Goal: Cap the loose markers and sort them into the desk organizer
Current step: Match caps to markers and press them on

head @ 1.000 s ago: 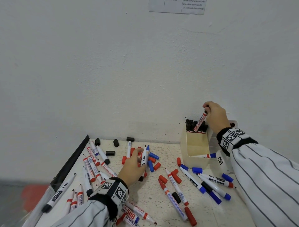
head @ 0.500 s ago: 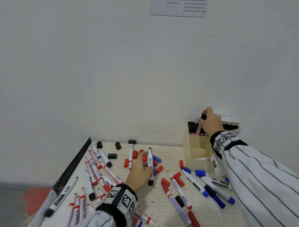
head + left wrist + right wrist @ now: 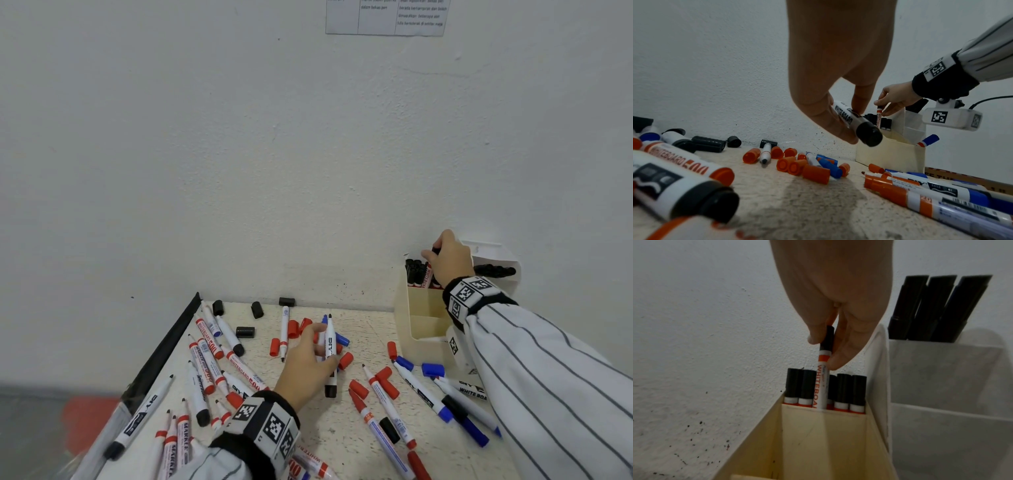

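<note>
Cream plastic forms the organizer (image 3: pixel 416 329), which stands against the wall at the desk's (image 3: pixel 342 442) right rear. The right hand (image 3: pixel 450 260) pinches the black cap of an upright red-banded marker (image 3: pixel 823 381), its lower end down among the capped markers (image 3: pixel 844 391) in the rear compartment. The left hand (image 3: pixel 306 363) pinches a black-ended marker (image 3: pixel 330 356) above the desk, uncapped tip pointing away. Loose markers and red caps (image 3: pixel 795 165), blue caps (image 3: pixel 433 370) and black caps (image 3: pixel 245 331) lie scattered around it.
</note>
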`<state>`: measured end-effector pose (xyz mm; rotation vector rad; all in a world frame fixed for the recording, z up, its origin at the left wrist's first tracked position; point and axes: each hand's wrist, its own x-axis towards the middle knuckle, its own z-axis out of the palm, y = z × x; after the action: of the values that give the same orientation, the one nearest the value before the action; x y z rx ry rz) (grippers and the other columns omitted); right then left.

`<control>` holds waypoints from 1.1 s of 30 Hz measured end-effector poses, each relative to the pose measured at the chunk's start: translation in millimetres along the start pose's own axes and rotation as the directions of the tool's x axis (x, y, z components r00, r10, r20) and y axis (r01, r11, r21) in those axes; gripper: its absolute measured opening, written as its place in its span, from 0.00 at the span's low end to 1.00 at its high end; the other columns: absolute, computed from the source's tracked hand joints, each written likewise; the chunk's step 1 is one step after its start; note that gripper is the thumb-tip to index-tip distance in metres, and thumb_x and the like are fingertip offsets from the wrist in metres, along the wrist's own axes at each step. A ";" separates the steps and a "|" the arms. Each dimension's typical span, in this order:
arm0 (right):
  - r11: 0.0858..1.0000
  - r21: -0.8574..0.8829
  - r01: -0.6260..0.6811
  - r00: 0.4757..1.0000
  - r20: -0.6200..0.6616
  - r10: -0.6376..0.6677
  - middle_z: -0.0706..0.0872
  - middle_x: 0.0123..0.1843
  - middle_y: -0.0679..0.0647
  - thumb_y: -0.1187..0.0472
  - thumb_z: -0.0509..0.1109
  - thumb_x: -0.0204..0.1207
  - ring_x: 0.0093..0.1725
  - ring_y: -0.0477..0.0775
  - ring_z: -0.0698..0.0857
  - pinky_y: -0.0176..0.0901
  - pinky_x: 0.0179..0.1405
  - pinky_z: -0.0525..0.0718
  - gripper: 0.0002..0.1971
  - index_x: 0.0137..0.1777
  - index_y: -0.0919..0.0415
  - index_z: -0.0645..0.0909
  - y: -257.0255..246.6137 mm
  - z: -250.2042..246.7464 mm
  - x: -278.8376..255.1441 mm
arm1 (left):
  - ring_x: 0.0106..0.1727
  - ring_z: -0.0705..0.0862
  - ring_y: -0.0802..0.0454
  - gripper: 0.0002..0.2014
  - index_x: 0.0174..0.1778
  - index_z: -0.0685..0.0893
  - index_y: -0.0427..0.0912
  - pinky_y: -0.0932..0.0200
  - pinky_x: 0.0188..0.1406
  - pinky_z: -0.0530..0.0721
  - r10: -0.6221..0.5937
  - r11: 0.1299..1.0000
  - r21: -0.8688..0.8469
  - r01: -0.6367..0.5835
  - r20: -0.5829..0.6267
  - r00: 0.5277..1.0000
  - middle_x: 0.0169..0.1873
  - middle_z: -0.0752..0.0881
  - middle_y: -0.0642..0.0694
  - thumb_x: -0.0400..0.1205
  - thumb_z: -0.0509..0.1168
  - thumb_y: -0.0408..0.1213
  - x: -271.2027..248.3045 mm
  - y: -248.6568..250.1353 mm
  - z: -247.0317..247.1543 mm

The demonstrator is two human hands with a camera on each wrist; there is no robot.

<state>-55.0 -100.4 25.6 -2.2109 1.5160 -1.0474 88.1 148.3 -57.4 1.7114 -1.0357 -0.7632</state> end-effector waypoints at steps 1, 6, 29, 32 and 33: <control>1.000 -0.011 0.002 1.000 -0.010 -0.002 0.81 0.46 0.69 0.64 0.69 0.76 0.46 0.67 0.80 0.56 0.45 0.79 0.09 0.48 0.66 0.72 0.1 0.6 0.1 | 0.44 0.83 0.62 0.24 0.69 0.67 0.50 0.71 0.34 0.82 -0.002 1.000 0.003 0.002 -0.001 1.000 0.45 0.81 0.55 0.80 0.66 0.32 0.5 0.2 -0.5; 0.999 -0.045 0.025 1.000 0.001 -0.025 0.83 0.52 0.67 0.75 0.61 0.75 0.51 0.66 0.83 0.53 0.48 0.80 0.14 0.60 0.68 0.71 4.3 2.8 -1.4 | 0.46 0.84 0.60 0.23 0.69 0.67 0.50 0.71 0.34 0.82 -0.022 1.000 -0.010 0.023 0.005 1.000 0.51 0.85 0.49 0.80 0.65 0.32 5.2 -0.3 -0.4; 0.942 0.174 0.289 0.947 -0.199 -0.254 0.80 0.55 0.65 0.78 0.53 0.78 0.50 0.49 0.74 0.25 0.45 0.66 0.14 0.57 0.72 0.76 9.0 -47.5 -14.2 | 0.41 0.88 0.54 0.24 0.70 0.65 0.54 0.59 0.42 0.88 0.089 0.996 0.031 -0.088 -0.029 0.996 0.49 0.84 0.49 0.81 0.64 0.34 -5.2 2.8 68.2; 0.927 0.232 0.294 0.943 -0.228 -0.242 0.77 0.53 0.60 0.79 0.53 0.78 0.44 0.46 0.75 0.25 0.42 0.74 0.14 0.57 0.71 0.76 3.5 -50.7 -15.0 | 0.44 0.85 0.60 0.23 0.70 0.66 0.53 0.63 0.43 0.87 0.055 0.998 0.026 -0.054 -0.035 0.998 0.50 0.83 0.50 0.81 0.64 0.34 -6.6 -1.2 68.7; 0.926 0.234 0.298 0.941 -0.235 -0.244 0.76 0.52 0.58 0.79 0.52 0.77 0.45 0.47 0.75 0.26 0.43 0.76 0.15 0.57 0.70 0.76 2.0 -50.7 -14.9 | 0.45 0.85 0.62 0.23 0.70 0.66 0.53 0.64 0.44 0.86 0.044 0.999 0.020 -0.043 -0.034 0.998 0.49 0.83 0.51 0.81 0.64 0.34 -7.5 -1.4 67.8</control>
<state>-94.1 -79.1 54.0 -2.2158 1.0733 -1.5058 27.8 127.7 -81.9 1.7075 -1.0565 -0.6956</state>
